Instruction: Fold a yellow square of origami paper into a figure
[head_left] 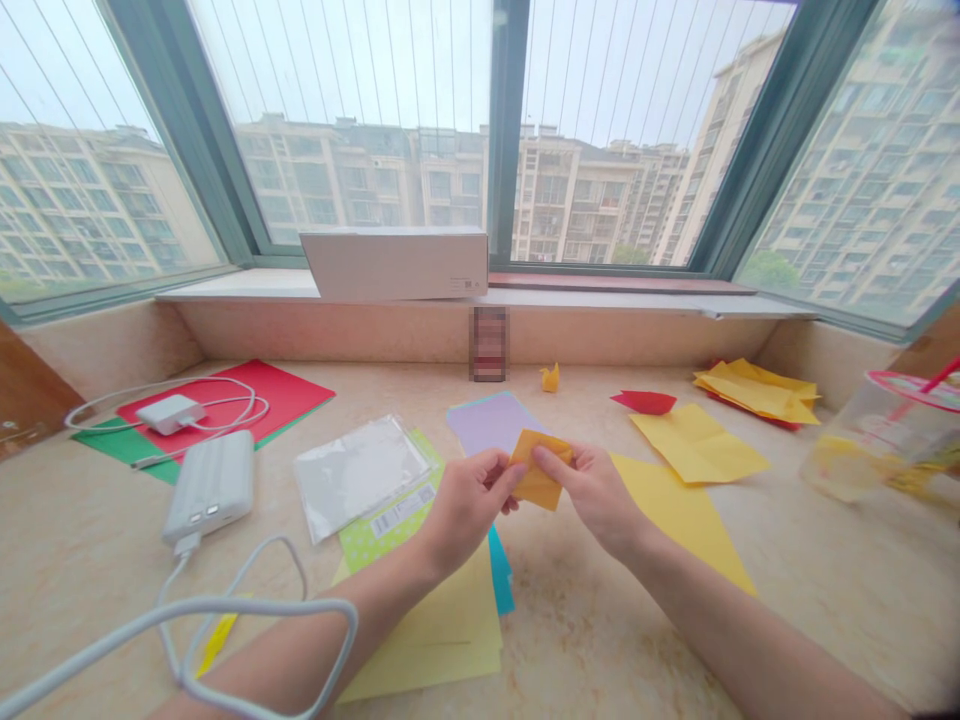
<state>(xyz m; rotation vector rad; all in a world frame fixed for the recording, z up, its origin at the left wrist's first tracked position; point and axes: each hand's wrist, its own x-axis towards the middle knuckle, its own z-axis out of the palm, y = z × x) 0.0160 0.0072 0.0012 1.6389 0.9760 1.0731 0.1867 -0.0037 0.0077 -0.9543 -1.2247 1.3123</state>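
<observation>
Between my two hands, above the counter, is a small folded piece of orange-yellow paper [541, 484]. My left hand [474, 500] pinches its left edge between thumb and fingers. On the other side my right hand [596, 488] grips it, thumb lying on its front face and fingers hidden behind. Under and behind the hands lies a lilac paper sheet [487, 422]. A larger yellow sheet [682, 525] is partly covered by my right hand and forearm. Farther back stands a small folded yellow paper figure [550, 378], with a red folded paper piece [643, 402] to its right.
At left lie a white power bank [214, 485] with cables and red sheets [281, 400]. A clear plastic packet [364, 470] sits left of my hands, pale yellow sheets [435, 640] below. At right are a creased yellow sheet [697, 445], a yellow paper pile [757, 390] and a clear cup [847, 450].
</observation>
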